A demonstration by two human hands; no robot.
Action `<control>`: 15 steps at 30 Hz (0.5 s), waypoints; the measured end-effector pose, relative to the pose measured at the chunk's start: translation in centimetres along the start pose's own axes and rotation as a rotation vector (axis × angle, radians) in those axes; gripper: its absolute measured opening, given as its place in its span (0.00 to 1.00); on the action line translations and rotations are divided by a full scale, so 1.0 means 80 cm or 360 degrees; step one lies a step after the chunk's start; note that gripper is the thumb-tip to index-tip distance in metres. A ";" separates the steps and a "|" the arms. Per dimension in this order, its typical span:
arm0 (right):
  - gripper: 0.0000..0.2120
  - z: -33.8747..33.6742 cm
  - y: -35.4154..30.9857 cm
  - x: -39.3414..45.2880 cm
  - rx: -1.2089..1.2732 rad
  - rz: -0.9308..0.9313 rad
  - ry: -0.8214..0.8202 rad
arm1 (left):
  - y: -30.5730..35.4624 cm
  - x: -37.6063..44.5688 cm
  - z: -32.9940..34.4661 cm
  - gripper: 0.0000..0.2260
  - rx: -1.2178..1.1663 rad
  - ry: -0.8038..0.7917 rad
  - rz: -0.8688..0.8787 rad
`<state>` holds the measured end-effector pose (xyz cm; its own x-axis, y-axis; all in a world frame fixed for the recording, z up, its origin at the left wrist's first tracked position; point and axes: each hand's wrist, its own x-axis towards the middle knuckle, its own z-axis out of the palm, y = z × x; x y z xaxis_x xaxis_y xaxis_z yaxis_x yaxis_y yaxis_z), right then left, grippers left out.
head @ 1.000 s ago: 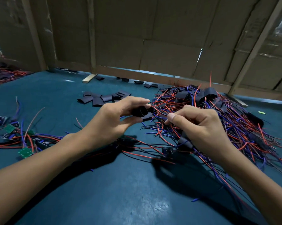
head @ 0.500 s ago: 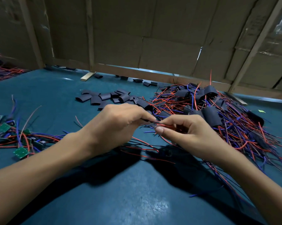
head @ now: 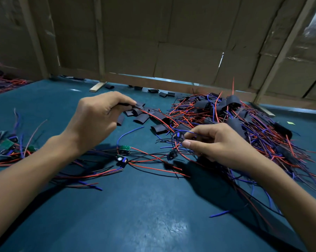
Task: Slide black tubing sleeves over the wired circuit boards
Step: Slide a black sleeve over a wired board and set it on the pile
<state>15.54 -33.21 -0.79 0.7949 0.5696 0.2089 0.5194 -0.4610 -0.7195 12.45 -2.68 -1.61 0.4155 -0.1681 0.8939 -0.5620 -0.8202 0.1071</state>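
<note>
My left hand (head: 97, 120) is raised above the teal table (head: 153, 215) and pinches the ends of red and black wires (head: 153, 116) that run down to the right. My right hand (head: 215, 142) pinches a small wired circuit board (head: 179, 137) with blue and black leads, just left of its fingertips. Two bare boards (head: 123, 153) with a green face lie on the table between my hands. Loose black tubing sleeves (head: 140, 115) lie beyond my left hand.
A big heap of red, blue and black wired boards in black sleeves (head: 244, 120) fills the right side. More unsleeved green boards and wires (head: 9, 144) lie at the left. A cardboard and wood wall (head: 171, 51) closes the back.
My hands have pulled apart: the left rose up and left drawing the wires out, the right dropped right with the board. Two bare boards now show between them.
</note>
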 end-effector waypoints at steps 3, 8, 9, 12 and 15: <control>0.11 -0.001 -0.001 0.000 -0.0177 0.0032 -0.0064 | 0.002 0.003 -0.002 0.06 0.0047 0.0191 -0.0072; 0.12 -0.002 -0.002 -0.006 -0.0039 -0.0072 -0.0037 | -0.001 0.010 -0.015 0.06 0.0112 0.0325 0.0015; 0.18 -0.002 -0.003 -0.007 0.0106 -0.0158 0.0052 | 0.001 0.010 -0.016 0.06 0.0133 0.0294 0.0114; 0.23 0.007 -0.014 -0.008 0.0581 -0.0397 0.0237 | 0.016 0.011 -0.011 0.09 0.0138 0.0196 0.0405; 0.20 0.031 -0.021 -0.004 0.0454 -0.0330 0.0266 | 0.035 0.013 -0.001 0.10 0.0031 0.0164 0.0550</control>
<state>13.61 -30.93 -1.32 0.7346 0.5014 0.4571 0.5850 -0.1267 -0.8011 11.28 -5.09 -0.40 0.1287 -0.3820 0.9152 -0.6428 -0.7349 -0.2163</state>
